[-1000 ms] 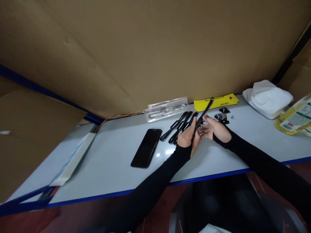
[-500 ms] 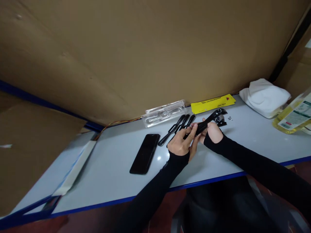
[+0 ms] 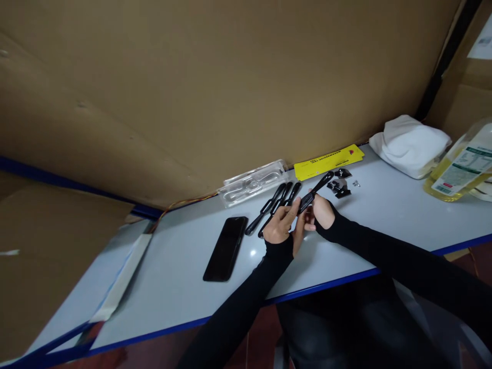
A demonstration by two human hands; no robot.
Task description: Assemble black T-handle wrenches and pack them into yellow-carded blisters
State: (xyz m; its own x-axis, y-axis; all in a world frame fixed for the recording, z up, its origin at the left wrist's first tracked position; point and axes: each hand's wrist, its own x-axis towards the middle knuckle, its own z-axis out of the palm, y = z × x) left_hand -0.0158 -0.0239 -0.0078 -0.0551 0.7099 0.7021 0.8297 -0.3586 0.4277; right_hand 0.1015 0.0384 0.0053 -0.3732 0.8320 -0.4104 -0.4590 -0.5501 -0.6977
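Both hands hold a black spokeshave body point(image 3: 306, 202), tilted, with one handle pointing up and to the right. My left hand point(image 3: 280, 225) grips its lower end, the fingers closed on it. My right hand point(image 3: 323, 211) is closed near its middle from the other side; some of its fingers are hidden. Several matching black spokeshave bodies point(image 3: 265, 207) lie side by side just left of the hands. Beyond my right hand sit dark, shiny metal plates point(image 3: 340, 189) and a few small silver screws point(image 3: 356, 183).
A black phone point(image 3: 225, 249) lies left of the hands. Clear plastic blister packs point(image 3: 253, 183) and yellow printed cards point(image 3: 328, 162) rest along the cardboard wall point(image 3: 215, 92). At the right are a white cloth bundle point(image 3: 409, 146) and a bottle of yellow liquid point(image 3: 457, 169).
The held spokeshave body has been drawn back and turned; its upper end no longer overlaps the metal plates. Both hands remain on it. The camera view has shifted slightly.
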